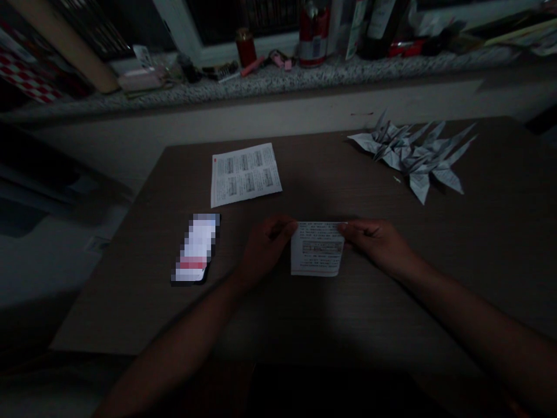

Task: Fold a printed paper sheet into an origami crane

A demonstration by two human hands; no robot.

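Observation:
A small folded sheet of printed paper (317,249) lies on the dark wooden table (304,313) in front of me. My left hand (263,249) pinches its upper left corner, fingers closed on the edge. My right hand (378,242) pinches the upper right corner in the same way. Both forearms rest low over the table. The room is dim.
A flat printed sheet (244,174) lies further back on the left. A phone (196,248) with a lit screen sits left of my left hand. Several folded paper cranes (413,155) are piled at the back right. A stone ledge (270,84) behind holds cans and clutter.

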